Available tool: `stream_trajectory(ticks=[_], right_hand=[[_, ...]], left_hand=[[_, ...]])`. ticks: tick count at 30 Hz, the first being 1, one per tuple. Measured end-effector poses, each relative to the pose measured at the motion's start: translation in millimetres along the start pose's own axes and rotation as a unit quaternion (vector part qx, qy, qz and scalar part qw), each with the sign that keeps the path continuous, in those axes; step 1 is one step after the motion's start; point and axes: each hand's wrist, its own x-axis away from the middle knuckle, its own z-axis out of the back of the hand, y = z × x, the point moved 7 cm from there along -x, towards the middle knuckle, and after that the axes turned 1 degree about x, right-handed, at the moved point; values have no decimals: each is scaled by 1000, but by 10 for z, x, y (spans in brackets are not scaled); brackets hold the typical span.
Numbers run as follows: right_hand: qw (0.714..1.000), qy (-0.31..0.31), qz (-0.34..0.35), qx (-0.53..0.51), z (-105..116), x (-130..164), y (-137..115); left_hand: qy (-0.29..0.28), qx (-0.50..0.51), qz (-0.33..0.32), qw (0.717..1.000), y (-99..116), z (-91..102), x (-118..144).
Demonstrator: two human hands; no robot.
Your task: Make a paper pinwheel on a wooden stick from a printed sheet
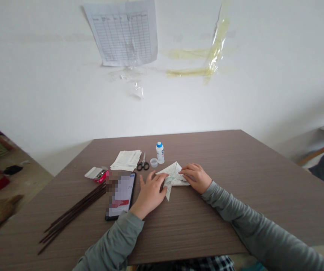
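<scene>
Head view: both hands press on a folded paper (174,174) lying flat on the table (235,180). The left hand (150,192) lies open with spread fingers on its near-left corner; the right hand (195,177) pins its right edge under flat fingers, nothing pinched. The paper already shows several creases and pointed flaps, so folding looks partly done, the shape unfinished. Just beyond the hands stand the glue (160,152), its cap (153,162) and scissors (143,163), with spare sheets (126,160) further left. Left of the left hand: phone (120,195), sticks (71,214).
</scene>
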Motion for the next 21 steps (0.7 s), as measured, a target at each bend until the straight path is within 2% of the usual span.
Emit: stream_trajectory(ticks=[4, 11, 15, 21], right_hand=[[1000, -16, 12, -2, -39, 3, 30], [996, -91, -3, 4, -179, 30, 59], [991, -136, -11, 18, -268, 32, 82], [991, -124, -25, 49, -220, 38, 36]], left_hand=[[4, 2, -7, 1000, -36, -31, -5], [-12, 1, -4, 1000, -51, -27, -15], [6, -7, 1, 1000, -107, -45, -39], [47, -9, 2, 999, -117, -32, -65]])
